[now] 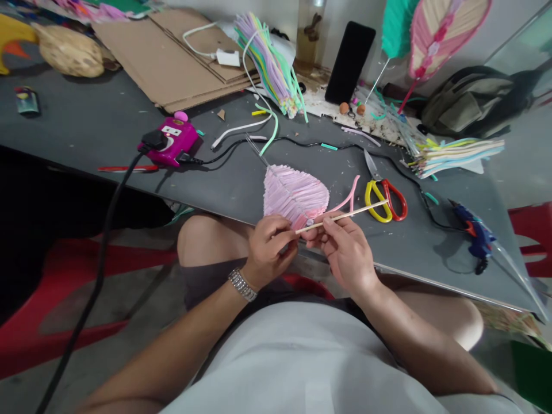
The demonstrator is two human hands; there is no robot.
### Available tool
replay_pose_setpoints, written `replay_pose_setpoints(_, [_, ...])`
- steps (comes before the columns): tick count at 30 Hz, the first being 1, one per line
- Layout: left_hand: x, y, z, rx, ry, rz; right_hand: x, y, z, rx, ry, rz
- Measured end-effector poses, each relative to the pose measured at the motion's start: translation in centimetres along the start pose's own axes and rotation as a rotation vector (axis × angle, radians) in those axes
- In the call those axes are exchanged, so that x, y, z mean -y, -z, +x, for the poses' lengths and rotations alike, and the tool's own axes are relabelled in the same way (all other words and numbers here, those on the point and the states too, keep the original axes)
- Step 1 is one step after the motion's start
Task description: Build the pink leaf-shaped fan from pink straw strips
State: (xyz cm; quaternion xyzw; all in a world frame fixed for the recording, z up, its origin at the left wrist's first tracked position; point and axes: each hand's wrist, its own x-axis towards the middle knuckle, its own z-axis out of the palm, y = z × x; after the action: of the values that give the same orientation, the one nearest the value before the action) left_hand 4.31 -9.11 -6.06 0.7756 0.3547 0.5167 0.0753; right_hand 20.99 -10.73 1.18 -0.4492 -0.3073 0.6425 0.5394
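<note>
At twelve o'clock, the left hand (269,246) pinches a pink strip-woven leaf (293,195) while the right hand (347,253) holds a wooden stick (345,216) steady against its base.

Left hand (269,247) grips a pink straw leaf (293,195), right hand (345,250) a wooden stick (345,217)

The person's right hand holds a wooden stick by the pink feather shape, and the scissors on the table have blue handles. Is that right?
Not quite: the scissors have one yellow handle and one red handle, not blue ones, as the head view shows. The rest stands: the right hand holds the wooden stick by the pink feather shape.
</note>
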Motion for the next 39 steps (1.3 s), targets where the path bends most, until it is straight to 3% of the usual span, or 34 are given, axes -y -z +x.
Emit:
replay_pose_setpoints(5, [0.1,0.0,0.0,-0.006,-0.016,0.008,0.6,0.1,0.1,-0.002,0.065,-0.032])
replay_pose_setpoints(14, [-0.5,0.2,0.4,0.014,0.014,0.028,1.0,2.4,-0.8,-0.096,0.067,-0.014])
replay_pose_setpoints(17, [-0.5,0.3,0.3,0.010,0.015,0.025,2.1,3.6,-1.2,-0.075,0.084,-0.263])
replay_pose_setpoints(22, [-0.3,0.3,0.1,0.007,0.012,0.013,5.0,5.5,-2.7,0.241,-0.143,-0.752])
replay_pose_setpoints(28, [-0.2,0.3,0.0,-0.002,-0.002,-0.019,8.2,4.5,-4.6,0.447,-0.093,-1.486])
replay_pose_setpoints(32, [-0.1,0.3,0.0,0.001,0.000,-0.013,8.5,3.1,-4.3,0.535,-0.133,-1.660])
replay_pose_setpoints(39, [-0.1,0.2,0.1,-0.009,-0.002,-0.011,7.9,2.9,-3.7,0.559,-0.141,-1.636])
